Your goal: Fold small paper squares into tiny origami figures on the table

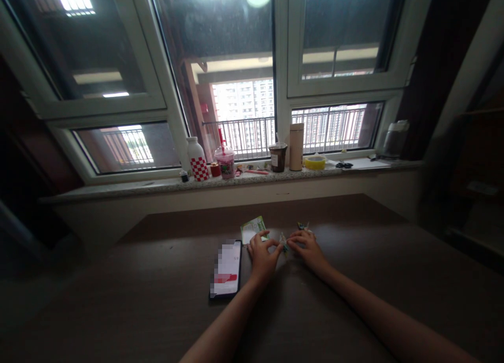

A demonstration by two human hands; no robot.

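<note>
Both my hands rest on the dark brown table (118, 300), close together. My left hand (262, 254) and my right hand (307, 247) pinch a small folded piece of green-and-white paper (283, 242) between their fingertips. A green-and-white sheet of paper (252, 228) lies flat just behind my left hand. Another small folded paper bit (302, 225) lies just beyond my right hand. A phone (227, 268) with a lit screen lies face up to the left of my left hand.
The stone windowsill (118, 187) behind the table holds a white bottle with red checks (198, 159), a pink lidded cup (226, 162), a dark drink cup (277, 157), a tall beige tumbler (296, 146), a yellow tape roll (315, 162) and scissors (344, 165).
</note>
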